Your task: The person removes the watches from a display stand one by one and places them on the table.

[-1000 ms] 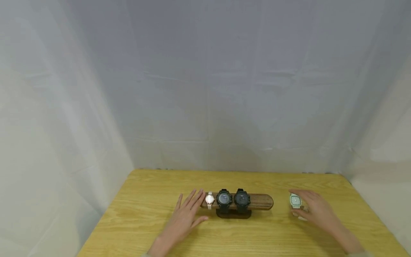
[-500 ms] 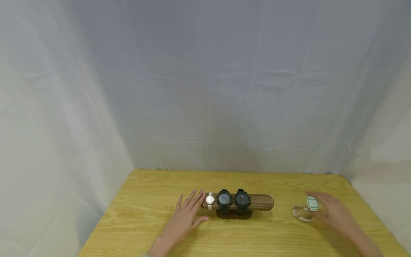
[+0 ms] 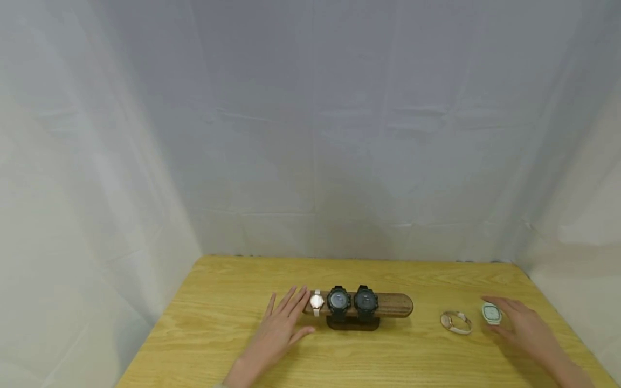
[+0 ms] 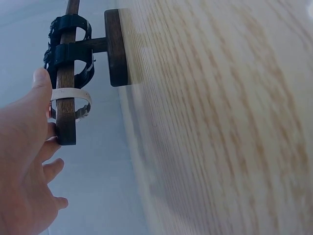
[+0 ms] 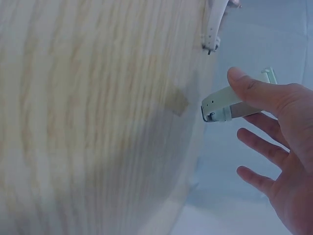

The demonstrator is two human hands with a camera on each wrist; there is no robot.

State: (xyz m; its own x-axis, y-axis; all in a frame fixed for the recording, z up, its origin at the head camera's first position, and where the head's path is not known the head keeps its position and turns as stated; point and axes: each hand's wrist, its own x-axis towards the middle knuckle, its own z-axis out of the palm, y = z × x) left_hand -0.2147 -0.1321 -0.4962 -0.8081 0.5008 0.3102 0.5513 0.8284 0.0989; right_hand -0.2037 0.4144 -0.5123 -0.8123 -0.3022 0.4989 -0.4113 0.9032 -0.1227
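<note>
A wooden watch stand [image 3: 395, 305] bears a small white-strapped watch [image 3: 316, 303] and two bulky black watches, one [image 3: 338, 299] beside the other [image 3: 366, 300]. At its left end my left hand [image 3: 276, 328] lies with fingers spread and fairly straight, fingertips right at the bar beside the white-strapped watch. Toward the right of the table my right hand [image 3: 526, 328] pinches a pale mint square-faced watch [image 3: 492, 313] between thumb and index finger. In the right wrist view its strap [image 5: 220, 100] is buckled into a loop, and the other fingers are spread away from it.
Another watch [image 3: 456, 322], with a light strap and a gold-toned case, lies on the wooden table [image 3: 233, 285] between the stand and my right hand. White curtain [image 3: 310, 134] hangs behind the table and along both sides.
My right hand has carried the mint watch to the right, past the gold-toned watch, which is now uncovered. My left hand and the stand have stayed in place.
</note>
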